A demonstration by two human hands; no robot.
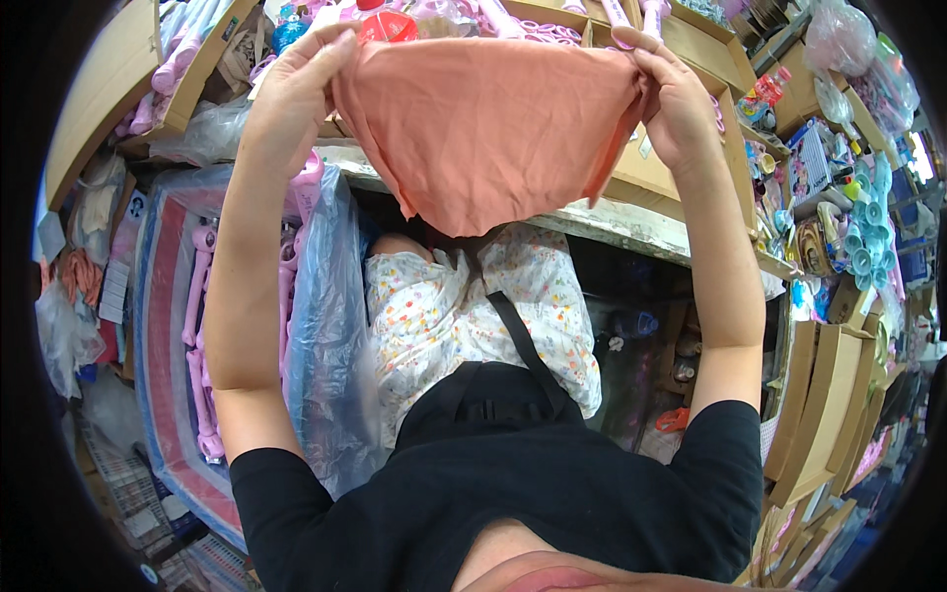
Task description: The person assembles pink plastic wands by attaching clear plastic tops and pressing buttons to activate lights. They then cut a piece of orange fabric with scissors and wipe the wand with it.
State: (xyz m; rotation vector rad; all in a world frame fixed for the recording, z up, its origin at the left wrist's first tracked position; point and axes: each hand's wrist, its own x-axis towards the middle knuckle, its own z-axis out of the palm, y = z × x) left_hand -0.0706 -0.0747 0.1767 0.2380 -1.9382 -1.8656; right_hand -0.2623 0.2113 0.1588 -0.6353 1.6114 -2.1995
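A salmon-pink piece of cloth (493, 128) hangs stretched out in front of me, over the edge of the workbench. Its upper left corner is pinched in my left hand (301, 94), with the fingers closed. At the upper right corner, my right hand (681, 104) grips it the same way. The lower edge of the cloth hangs loose above my lap and looks uneven. The fabric has light creases and hides part of the bench behind it.
A plastic-lined crate (330, 395) with pink plastic parts (200, 296) stands at my left. Cardboard boxes (646, 183) with pink pieces line the bench. At the right are a red-capped bottle (764, 89), light-blue plastic parts (868, 227) and an open carton (824, 395).
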